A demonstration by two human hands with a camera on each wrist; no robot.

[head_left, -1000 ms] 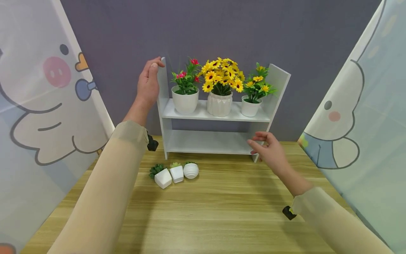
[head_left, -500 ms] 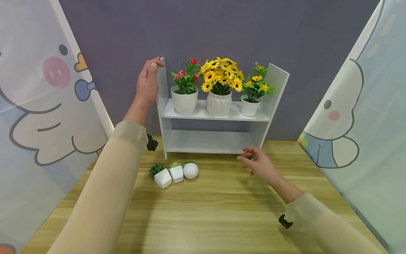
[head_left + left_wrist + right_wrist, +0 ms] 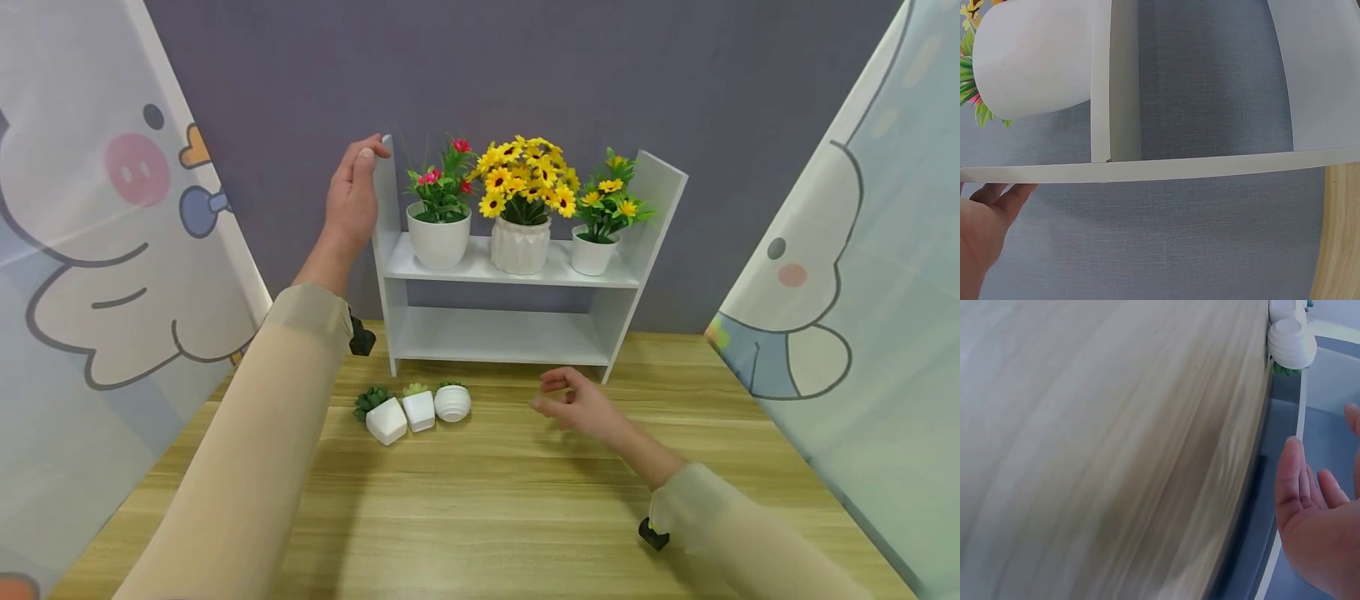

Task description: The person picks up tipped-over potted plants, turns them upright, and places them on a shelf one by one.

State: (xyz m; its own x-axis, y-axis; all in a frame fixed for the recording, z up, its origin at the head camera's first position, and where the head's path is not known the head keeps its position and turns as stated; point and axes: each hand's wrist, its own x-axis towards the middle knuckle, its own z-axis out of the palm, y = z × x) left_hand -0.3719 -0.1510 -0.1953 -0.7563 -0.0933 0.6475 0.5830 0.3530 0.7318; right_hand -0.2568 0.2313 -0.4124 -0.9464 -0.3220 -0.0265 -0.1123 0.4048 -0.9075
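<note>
My left hand [image 3: 352,196] grips the top of the left side panel of a white two-tier shelf [image 3: 502,337], its fingertips at the panel's upper edge. In the left wrist view, fingers [image 3: 1013,200] meet the panel's outer side. My right hand [image 3: 581,407] is over the wooden table in front of the shelf, fingers loosely bent and holding nothing. To its left, three small potted succulents lie tipped over in a row: a square white pot [image 3: 387,422], a tapered white pot [image 3: 419,411] and a round ribbed pot [image 3: 452,403].
On the upper tier stand a pot with red flowers [image 3: 439,237], a fluted pot of yellow flowers [image 3: 521,247] and a smaller pot with yellow blooms [image 3: 594,252]. A grey wall [image 3: 525,67] rises behind. Cartoon-printed curtains [image 3: 82,208] flank both sides of the table [image 3: 480,500].
My right hand has moved left and toward me, from beside the shelf's right panel to over the table. The left hand has stayed on the shelf.
</note>
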